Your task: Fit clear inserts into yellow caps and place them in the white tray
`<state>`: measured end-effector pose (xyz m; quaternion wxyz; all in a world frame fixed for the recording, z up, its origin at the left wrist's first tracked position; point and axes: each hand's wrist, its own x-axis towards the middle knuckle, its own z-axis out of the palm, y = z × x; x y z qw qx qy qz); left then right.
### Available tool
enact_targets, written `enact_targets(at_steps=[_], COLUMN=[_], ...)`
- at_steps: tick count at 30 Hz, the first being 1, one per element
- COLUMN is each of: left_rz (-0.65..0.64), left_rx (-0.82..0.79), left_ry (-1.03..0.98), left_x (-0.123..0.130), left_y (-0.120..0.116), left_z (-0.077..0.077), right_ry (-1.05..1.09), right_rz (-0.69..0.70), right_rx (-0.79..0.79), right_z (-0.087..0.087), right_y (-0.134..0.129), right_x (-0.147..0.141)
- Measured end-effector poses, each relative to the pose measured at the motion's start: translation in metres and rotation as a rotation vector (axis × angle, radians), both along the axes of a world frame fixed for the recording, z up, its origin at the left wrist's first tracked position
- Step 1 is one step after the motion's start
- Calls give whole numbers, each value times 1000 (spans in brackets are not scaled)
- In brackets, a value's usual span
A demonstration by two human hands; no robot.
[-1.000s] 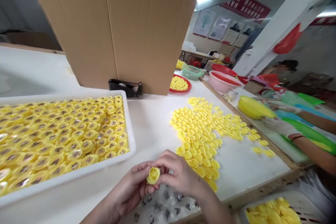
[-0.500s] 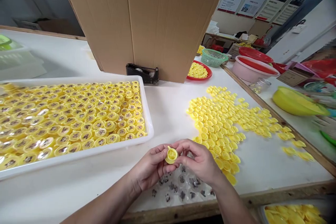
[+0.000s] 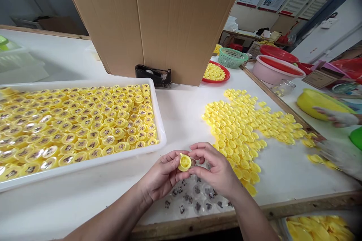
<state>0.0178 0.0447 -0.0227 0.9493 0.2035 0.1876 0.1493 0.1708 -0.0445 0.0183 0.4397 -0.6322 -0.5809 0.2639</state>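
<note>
My left hand is closed, pinching a small round yellow plastic cap with a raised rim and a little tab, its hollow side facing me. Close against its right edge, the thumb and fingers of my right hand hold a small clear plastic cover, mostly hidden by the fingers. Below my hands lie several clear covers with dark printed figures. To the right spreads a heap of loose yellow caps. A white tray at left is filled with yellow caps bearing printed clear tops.
Behind the tray, a black tape dispenser stands against a tall cardboard box. A red plate of yellow pieces and a green basket sit farther back. At right, a co-worker's gloved hand is near a yellow bowl.
My right hand's fingers have lifted slightly, showing more of the clear cover beside the yellow cap. At right, a co-worker's gloved hand and sleeve have moved in over the table edge.
</note>
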Motion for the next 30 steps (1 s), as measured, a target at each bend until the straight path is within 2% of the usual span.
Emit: enact_targets(at_steps=[2,8,14,18,20,23,27,30], left_rz=[2,-43,-67,-60,-63,-76,-63,-61], left_rx=[-12,-3,104,149,160,163,138,132], left_ry=[11,30,34,50,43,27,17,23], left_x=[0,0,0,0,-1,-1,-1,-2], left_y=[0,-1,-3,-5,-6,-8,-8,-6], left_z=[1,1,3,5,5,4,3,4], right_ry=[62,526,643,676,631,417,54,-69], right_rz=[-18,-140,-149,-157,-166,-187,-204,-126], right_rx=[-21,-78,-192,-251,-274,-285,-90,18], right_z=[-3,-14,-20,-19,-16,-11,-4,4], right_y=[-1,-2,0,1,1,1,0,-1], right_x=[2,8,2,-2,-3,-6,-12,-11])
